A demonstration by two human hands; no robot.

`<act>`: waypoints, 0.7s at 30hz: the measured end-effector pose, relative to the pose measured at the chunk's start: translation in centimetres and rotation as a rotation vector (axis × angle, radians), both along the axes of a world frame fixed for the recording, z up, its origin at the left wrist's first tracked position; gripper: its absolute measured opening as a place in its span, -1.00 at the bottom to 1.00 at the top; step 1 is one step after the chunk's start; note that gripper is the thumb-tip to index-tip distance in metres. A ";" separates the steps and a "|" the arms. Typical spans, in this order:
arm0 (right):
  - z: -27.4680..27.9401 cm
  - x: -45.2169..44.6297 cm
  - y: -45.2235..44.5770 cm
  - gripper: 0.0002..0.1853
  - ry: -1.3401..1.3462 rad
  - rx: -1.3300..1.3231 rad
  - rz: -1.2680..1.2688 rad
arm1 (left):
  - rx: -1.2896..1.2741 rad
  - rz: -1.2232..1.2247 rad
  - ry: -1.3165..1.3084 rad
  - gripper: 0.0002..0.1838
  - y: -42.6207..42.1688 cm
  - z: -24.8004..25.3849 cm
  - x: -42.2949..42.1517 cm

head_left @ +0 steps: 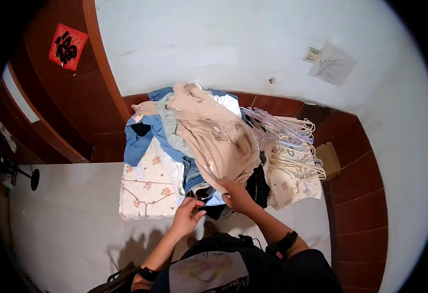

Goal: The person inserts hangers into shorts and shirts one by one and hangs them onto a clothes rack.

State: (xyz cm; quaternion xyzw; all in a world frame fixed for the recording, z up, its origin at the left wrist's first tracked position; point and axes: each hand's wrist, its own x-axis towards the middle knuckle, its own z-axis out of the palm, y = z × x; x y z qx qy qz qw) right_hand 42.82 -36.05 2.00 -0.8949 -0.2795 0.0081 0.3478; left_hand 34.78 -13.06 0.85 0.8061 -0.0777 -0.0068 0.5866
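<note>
Tbl edge (136, 211), R hand (237, 197) holding beige garment (213, 131)

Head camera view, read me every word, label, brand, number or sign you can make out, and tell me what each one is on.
"福": on the red paper on the brown panel.
Dark shirt: cursive lettering on its print, too blurred to read surely.
Right wall: faint writing, too small to read.
</note>
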 end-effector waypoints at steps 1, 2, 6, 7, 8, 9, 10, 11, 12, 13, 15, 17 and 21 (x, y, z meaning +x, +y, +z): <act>0.4 0.0 -0.3 -0.54 0.001 -0.009 -0.035 | 0.001 0.000 -0.002 -0.73 0.2 0.1 0.2; 0.8 0.3 -1.7 -0.50 0.009 -0.047 -0.053 | -0.012 -0.013 -0.049 -0.72 -0.7 0.0 0.4; 0.4 4.6 -7.8 -0.43 0.008 -0.014 -0.146 | 0.047 -0.004 -0.039 -0.72 -1.3 0.3 0.5; 0.6 5.1 -9.2 -0.41 0.006 -0.030 -0.181 | 0.045 -0.004 -0.040 -0.72 -1.2 0.5 0.4; -0.3 7.8 -12.0 -0.42 -0.067 -0.109 -0.224 | 0.015 0.032 -0.016 -0.72 -1.3 0.2 0.1; -1.0 10.3 -15.6 -0.42 -0.144 -0.190 -0.287 | -0.018 0.048 0.004 -0.72 -1.6 0.2 0.2; -0.9 11.1 -18.2 -0.41 -0.135 -0.276 -0.348 | 0.003 0.053 -0.033 -0.73 -1.7 0.4 0.2; -1.7 14.1 -20.2 -0.39 -0.126 -0.348 -0.361 | 0.014 0.100 -0.027 -0.73 -1.9 0.3 0.3; -1.8 16.1 -22.5 -0.35 -0.077 -0.422 -0.459 | 0.047 0.190 -0.021 -0.74 -1.4 0.3 0.1; -2.0 19.5 -24.7 -0.32 -0.033 -0.503 -0.522 | 0.076 0.314 -0.008 -0.76 -2.3 0.3 -0.1; -1.5 21.2 -27.2 -0.29 -0.005 -0.549 -0.544 | 0.049 0.396 0.052 -0.77 -2.5 0.6 -1.0; -2.6 24.9 -29.4 -0.25 0.026 -0.593 -0.523 | 0.027 0.517 0.125 -0.79 -4.6 0.0 -1.6; -5.0 31.3 -30.7 -0.23 -0.057 -0.737 -0.505 | 0.014 0.663 0.178 -0.84 -9.2 -0.8 -1.4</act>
